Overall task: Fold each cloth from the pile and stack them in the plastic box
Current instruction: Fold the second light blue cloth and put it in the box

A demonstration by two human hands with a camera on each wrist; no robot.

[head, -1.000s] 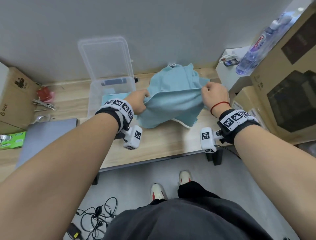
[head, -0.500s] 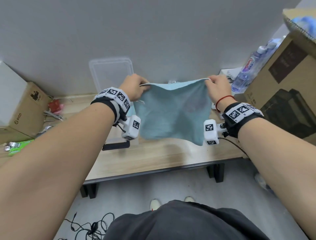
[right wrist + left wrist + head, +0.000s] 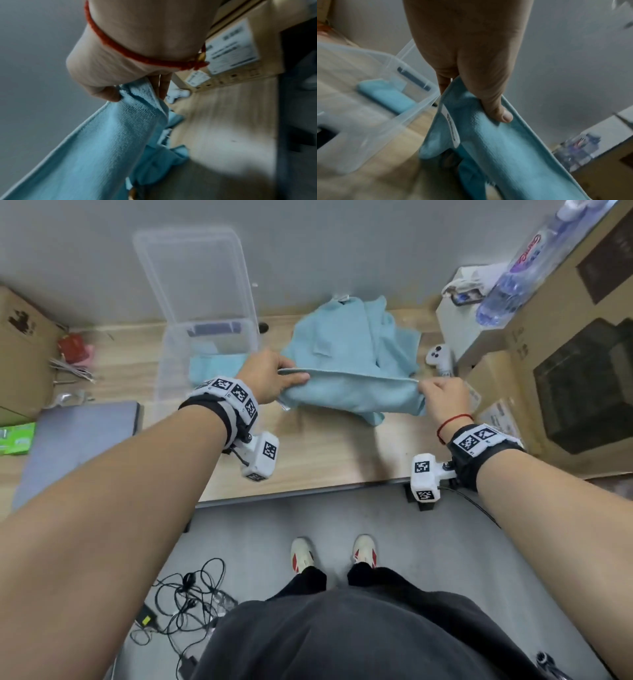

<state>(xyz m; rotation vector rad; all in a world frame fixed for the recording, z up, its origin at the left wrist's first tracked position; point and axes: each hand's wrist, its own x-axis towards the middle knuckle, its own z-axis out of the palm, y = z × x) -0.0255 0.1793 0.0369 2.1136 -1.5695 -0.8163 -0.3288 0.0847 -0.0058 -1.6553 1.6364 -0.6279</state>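
Wooden desk [image 3: 318,453]: L hand [image 3: 270,378] & R hand [image 3: 442,398] each pinch a top corner of blue cloth [image 3: 349,397], near side of pile [image 3: 356,340]; plastic box [image 3: 205,347] far left.

Water bottle [image 3: 524,265] (lying tilted) atop cardboard boxes [image 3: 565,364].

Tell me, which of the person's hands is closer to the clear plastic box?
Left. The left hand grips the cloth right beside the plastic box, at its near right corner. The right hand grips the cloth's other end, far from the box.

Soft even light, blurred wrist views
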